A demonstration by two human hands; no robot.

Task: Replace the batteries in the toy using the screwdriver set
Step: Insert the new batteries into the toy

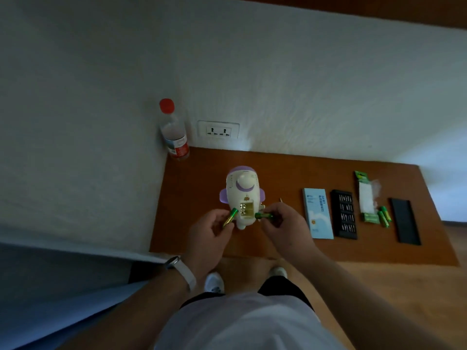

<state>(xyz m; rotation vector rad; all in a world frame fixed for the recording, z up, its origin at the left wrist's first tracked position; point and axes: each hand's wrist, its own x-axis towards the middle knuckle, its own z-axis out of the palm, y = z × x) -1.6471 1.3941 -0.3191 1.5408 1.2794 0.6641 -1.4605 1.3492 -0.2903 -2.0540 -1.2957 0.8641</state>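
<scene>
1. While our left hand (211,229) pinches one green battery (230,217), our right hand (280,223) pinches a second battery (264,215).
2. Beyond them, the toy (242,190) lies on the table (278,170), its compartment (246,210) open, seemingly empty.
3. We judge insertion and reclosing remain.

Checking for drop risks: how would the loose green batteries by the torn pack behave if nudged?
The loose batteries are smooth cylinders lying on their sides, so probably roll. They look rigid and likely heavy for their size.
</scene>
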